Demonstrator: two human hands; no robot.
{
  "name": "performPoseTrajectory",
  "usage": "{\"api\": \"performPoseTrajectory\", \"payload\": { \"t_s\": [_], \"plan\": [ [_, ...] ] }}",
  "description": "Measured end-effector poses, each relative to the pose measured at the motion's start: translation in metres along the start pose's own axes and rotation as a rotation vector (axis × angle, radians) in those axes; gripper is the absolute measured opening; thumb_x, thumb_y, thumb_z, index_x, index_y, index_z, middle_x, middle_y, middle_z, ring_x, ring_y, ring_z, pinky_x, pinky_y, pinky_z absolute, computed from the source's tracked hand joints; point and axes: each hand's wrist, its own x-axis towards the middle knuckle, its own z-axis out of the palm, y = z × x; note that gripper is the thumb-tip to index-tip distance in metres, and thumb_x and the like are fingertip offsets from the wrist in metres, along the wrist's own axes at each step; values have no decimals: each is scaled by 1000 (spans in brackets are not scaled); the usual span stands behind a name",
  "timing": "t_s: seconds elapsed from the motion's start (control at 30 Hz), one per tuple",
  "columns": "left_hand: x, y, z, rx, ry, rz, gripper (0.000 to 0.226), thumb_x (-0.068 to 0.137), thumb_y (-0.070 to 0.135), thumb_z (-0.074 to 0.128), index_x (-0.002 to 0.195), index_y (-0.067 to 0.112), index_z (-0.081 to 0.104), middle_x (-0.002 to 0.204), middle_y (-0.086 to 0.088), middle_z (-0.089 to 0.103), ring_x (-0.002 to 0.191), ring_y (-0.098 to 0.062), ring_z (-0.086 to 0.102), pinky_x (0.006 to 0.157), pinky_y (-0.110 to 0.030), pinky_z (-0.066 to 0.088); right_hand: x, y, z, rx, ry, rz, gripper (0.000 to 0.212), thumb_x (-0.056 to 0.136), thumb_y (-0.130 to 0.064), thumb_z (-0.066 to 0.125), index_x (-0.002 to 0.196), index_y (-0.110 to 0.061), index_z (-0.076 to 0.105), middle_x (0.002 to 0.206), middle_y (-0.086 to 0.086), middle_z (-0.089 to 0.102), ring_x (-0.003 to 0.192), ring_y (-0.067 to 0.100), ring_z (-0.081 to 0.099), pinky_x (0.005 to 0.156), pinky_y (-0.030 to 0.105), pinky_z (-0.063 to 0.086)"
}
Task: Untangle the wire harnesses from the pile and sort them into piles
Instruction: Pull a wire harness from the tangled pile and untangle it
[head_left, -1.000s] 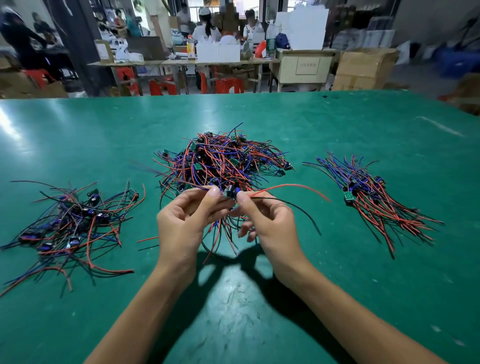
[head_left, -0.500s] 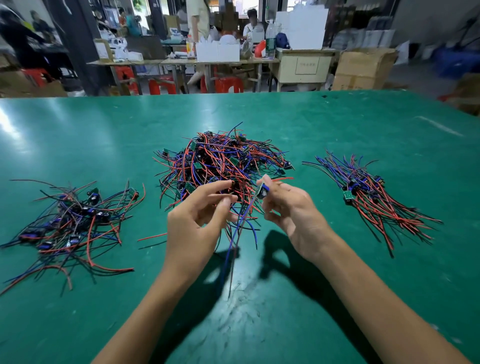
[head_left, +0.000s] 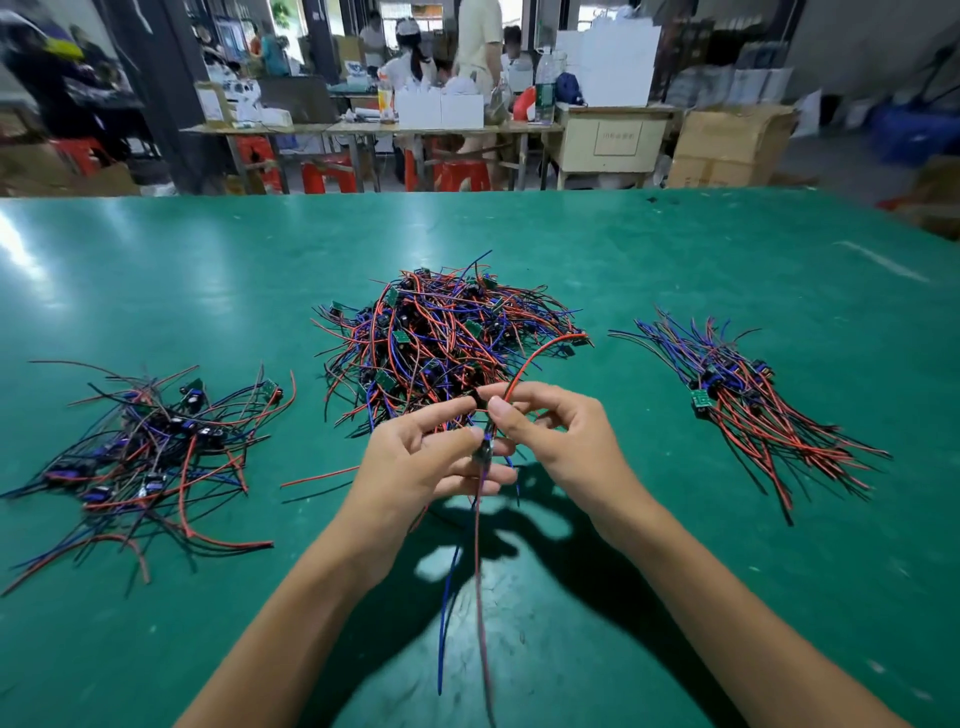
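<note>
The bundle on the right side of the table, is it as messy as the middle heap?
No, the right bundle has its wires lying side by side, while the middle heap is tangled.

Table (head_left: 675, 249) green; wire harnesses (head_left: 441, 332) red, blue, black; small boards (head_left: 701, 399) green; stools (head_left: 462, 174) seemingly red.

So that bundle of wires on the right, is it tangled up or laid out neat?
Laid out neat. In the right pile the wires run mostly parallel, fanning one way across the green table, unlike the knotted middle pile.

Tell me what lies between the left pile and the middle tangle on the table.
Head view: mostly bare green table between the left pile and middle tangle; one loose red wire lies nearer the hands.
</note>
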Motion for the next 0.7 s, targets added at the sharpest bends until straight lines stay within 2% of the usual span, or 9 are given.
{"api": "performPoseTrajectory", "payload": {
  "t_s": [0.07,0.13,0.23,0.3,0.43,0.53,0.6,0.67,0.7],
  "plan": [
    [1,0,1,27,13,-29,25,95,0,58,118,7,67,91,-21,77,75,-35,76,64,-30,61,-1,1,1,-19,32,7,10,92,-30,74,98,-34,81,90,-17,73,60,-4,53,64,12,41],
    [0,0,1,30,29,-55,22,98,0,52,103,5,72,89,-21,76,69,-32,75,60,-29,60,-3,0,2,-5,14,51,11,92,-29,73,99,-28,82,91,-19,73,63,0,50,66,12,43],
    [-3,1,5,72,15,-30,22,97,14,61,88,7,79,89,-19,77,69,-31,75,60,-29,61,-5,-7,4,175,-91,158,17,96,-24,68,103,-15,80,88,-8,76,67,1,62,62,9,46],
    [-5,1,6,100,8,-2,19,95,19,65,90,10,81,92,-16,78,74,-31,76,65,-29,61,-7,-11,6,264,-135,221,19,98,-25,65,105,-14,79,86,-4,74,68,3,63,59,11,47],
    [-6,2,3,78,62,41,9,88,3,70,87,0,79,88,-23,76,72,-31,76,66,-30,61,-11,-13,13,450,-225,374,26,101,-30,56,99,-25,81,86,-7,73,72,3,63,66,19,51],
    [-8,1,5,129,108,55,20,88,-3,69,76,8,81,79,-18,76,65,-28,75,59,-27,59,-15,-11,23,350,-156,321,27,103,-28,54,98,-21,80,84,-5,74,73,5,65,67,20,52],
    [-9,2,7,161,132,58,21,87,1,69,74,11,81,76,-14,76,63,-22,73,57,-24,58,-17,-8,30,287,-72,223,24,103,-21,55,101,-14,78,88,3,77,77,13,70,66,29,60],
    [-9,2,7,170,146,59,18,86,4,71,74,11,82,76,-9,77,60,-18,71,55,-22,56,-21,-6,39,191,-8,151,27,99,-25,53,102,-14,77,96,7,77,90,26,73,80,49,62],
    [-9,3,7,171,148,57,19,86,3,71,72,11,82,77,-6,77,59,-17,70,54,-21,56,-23,-6,42,133,25,130,31,96,-29,50,100,-16,77,96,4,77,94,28,73,85,54,59]
  ]
}}
